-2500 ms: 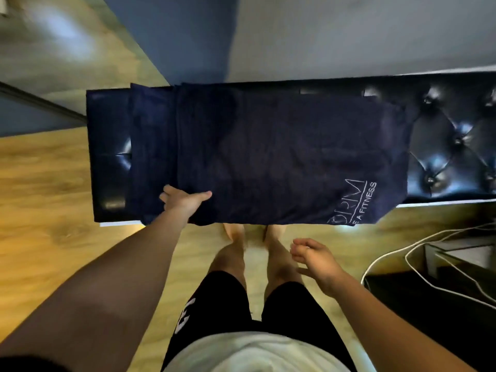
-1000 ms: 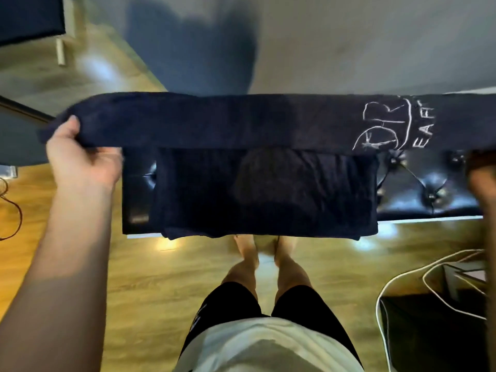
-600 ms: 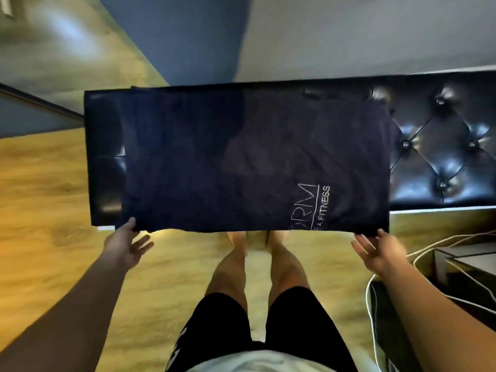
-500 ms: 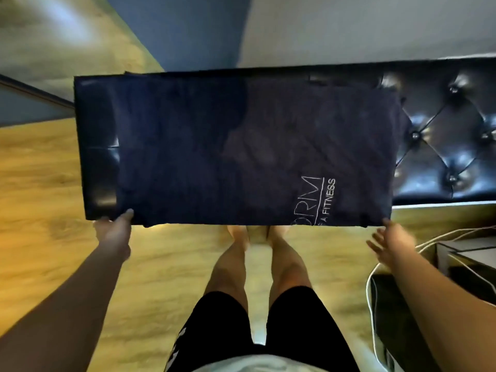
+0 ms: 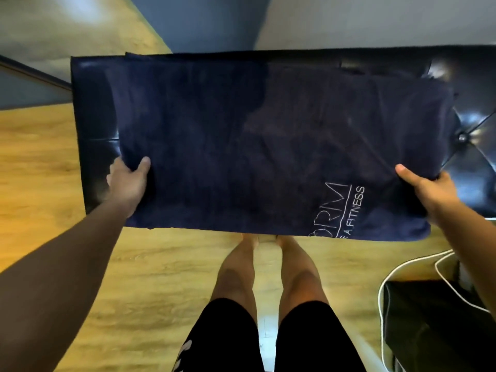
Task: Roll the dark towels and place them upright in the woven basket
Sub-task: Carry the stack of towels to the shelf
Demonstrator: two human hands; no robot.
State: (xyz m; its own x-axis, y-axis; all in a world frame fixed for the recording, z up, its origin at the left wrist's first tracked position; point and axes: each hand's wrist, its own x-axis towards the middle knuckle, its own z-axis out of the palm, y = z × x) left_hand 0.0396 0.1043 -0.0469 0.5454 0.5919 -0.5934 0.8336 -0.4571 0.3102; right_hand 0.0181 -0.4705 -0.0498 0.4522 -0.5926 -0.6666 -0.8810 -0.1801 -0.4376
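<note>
A dark navy towel [image 5: 268,146] with white lettering near its lower right lies spread flat over a black tufted bench [image 5: 91,124], its near edge hanging past the bench front. My left hand [image 5: 127,183] grips the towel's left edge, thumb on top. My right hand [image 5: 429,191] grips the right edge the same way, thumb on the cloth. No woven basket is in view.
The bench stands against a grey wall on a wooden floor [image 5: 40,183]. A dark box [image 5: 429,326] with a white cable [image 5: 402,267] looped over it sits at the lower right. My bare legs stand just in front of the bench.
The towel was lifted, then laid flat over the bench. Both hands, open at its near corners half a second ago, have moved up the side edges and taken hold.
</note>
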